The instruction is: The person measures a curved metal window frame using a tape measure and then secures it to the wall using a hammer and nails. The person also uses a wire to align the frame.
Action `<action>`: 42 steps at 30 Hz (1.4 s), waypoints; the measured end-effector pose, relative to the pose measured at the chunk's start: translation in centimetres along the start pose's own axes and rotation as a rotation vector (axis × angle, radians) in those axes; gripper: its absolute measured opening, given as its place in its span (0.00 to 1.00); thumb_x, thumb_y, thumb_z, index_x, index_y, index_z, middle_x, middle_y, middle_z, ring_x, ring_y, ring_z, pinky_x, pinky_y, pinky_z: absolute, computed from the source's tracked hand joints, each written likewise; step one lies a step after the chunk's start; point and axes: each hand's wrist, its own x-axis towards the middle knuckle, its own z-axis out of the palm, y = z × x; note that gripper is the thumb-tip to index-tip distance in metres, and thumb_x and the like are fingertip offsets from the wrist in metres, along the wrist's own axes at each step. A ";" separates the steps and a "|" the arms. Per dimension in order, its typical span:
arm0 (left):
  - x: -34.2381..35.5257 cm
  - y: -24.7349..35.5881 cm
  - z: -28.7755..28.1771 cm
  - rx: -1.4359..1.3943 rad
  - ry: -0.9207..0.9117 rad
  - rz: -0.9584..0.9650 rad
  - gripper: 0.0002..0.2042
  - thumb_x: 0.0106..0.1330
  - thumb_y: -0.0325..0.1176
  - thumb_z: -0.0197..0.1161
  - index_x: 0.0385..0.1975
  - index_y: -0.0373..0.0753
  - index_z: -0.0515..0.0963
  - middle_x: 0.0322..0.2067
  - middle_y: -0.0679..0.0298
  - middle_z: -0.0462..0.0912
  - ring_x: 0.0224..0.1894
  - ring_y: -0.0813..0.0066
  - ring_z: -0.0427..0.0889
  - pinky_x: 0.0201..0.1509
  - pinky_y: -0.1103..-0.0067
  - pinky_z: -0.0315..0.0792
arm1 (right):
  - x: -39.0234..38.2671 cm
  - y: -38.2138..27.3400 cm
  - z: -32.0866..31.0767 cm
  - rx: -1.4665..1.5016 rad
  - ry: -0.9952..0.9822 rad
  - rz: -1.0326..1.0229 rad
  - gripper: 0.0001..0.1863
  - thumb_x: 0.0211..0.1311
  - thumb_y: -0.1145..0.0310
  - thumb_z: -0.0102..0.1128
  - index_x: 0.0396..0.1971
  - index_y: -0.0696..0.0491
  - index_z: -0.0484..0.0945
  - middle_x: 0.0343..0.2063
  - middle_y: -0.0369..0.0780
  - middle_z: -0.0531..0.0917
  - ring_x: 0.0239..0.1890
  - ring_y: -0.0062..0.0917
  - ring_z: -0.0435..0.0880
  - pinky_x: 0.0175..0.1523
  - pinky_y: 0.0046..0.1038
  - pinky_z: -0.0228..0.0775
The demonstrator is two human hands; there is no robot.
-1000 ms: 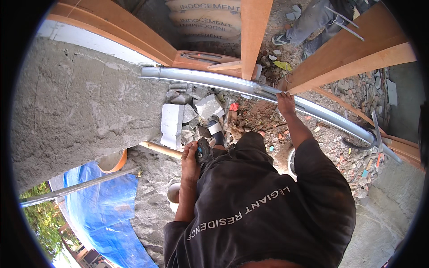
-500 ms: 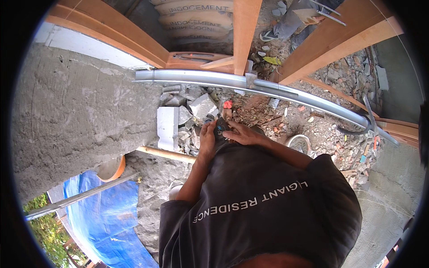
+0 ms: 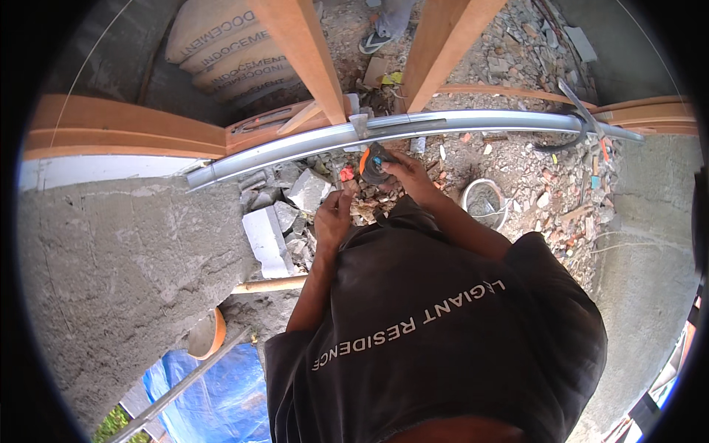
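Observation:
My right hand [image 3: 410,177] is closed round a rounded black and orange tape measure [image 3: 375,167] with a blue mark on its side. It is held over the rubble, just on my side of a long silvery metal channel [image 3: 288,148]. Lower and to the left, my left hand [image 3: 334,218] has its fingers curled together; anything between them is too small to make out. The two hands are apart. Close beyond the left hand are broken grey blocks [image 3: 309,190] and a small red scrap [image 3: 346,173].
Wooden posts [image 3: 306,59] rise beyond the channel. Stacked sacks [image 3: 229,52] stand at far left, and another person's sandalled foot [image 3: 375,42] shows between posts. A white bucket [image 3: 504,214] sits in rubble at right. Rough cement [image 3: 140,251] and a blue tarp [image 3: 214,391] lie left.
My hands have separated: the right has lifted away with the tape measure, while the left stays lower and curled. The view has swung, so the channel and posts sit further left and higher.

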 end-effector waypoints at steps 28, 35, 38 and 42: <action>1.2 9.8 -0.3 0.104 0.162 0.463 0.08 0.68 0.32 0.53 0.39 0.35 0.77 0.36 0.53 0.82 0.38 0.59 0.82 0.44 0.72 0.73 | 1.7 -5.3 -2.5 -0.648 0.312 -0.763 0.34 0.56 0.54 0.62 0.58 0.57 0.64 0.57 0.51 0.67 0.61 0.40 0.65 0.62 0.36 0.58; 1.2 13.7 -0.9 -0.528 0.110 0.312 0.11 0.71 0.34 0.50 0.44 0.34 0.72 0.35 0.56 0.82 0.33 0.73 0.81 0.39 0.78 0.75 | 1.3 -10.5 -3.2 -0.699 -0.148 -0.693 0.20 0.61 0.63 0.58 0.50 0.58 0.73 0.45 0.49 0.78 0.51 0.33 0.76 0.54 0.32 0.66; 1.2 14.8 -3.2 -0.779 0.244 0.313 0.09 0.71 0.35 0.50 0.43 0.38 0.71 0.33 0.57 0.82 0.28 0.74 0.80 0.32 0.79 0.75 | -0.9 -11.5 -3.4 -0.614 -0.185 -0.464 0.15 0.65 0.64 0.53 0.45 0.59 0.77 0.32 0.41 0.81 0.36 0.19 0.78 0.45 0.25 0.68; 1.2 13.8 -6.2 -0.934 0.507 0.332 0.06 0.71 0.34 0.48 0.41 0.41 0.69 0.28 0.63 0.79 0.21 0.80 0.72 0.22 0.85 0.65 | -1.0 -10.2 -5.1 -0.616 -0.323 -0.415 0.15 0.66 0.64 0.52 0.45 0.58 0.77 0.24 0.35 0.79 0.29 0.16 0.75 0.40 0.22 0.68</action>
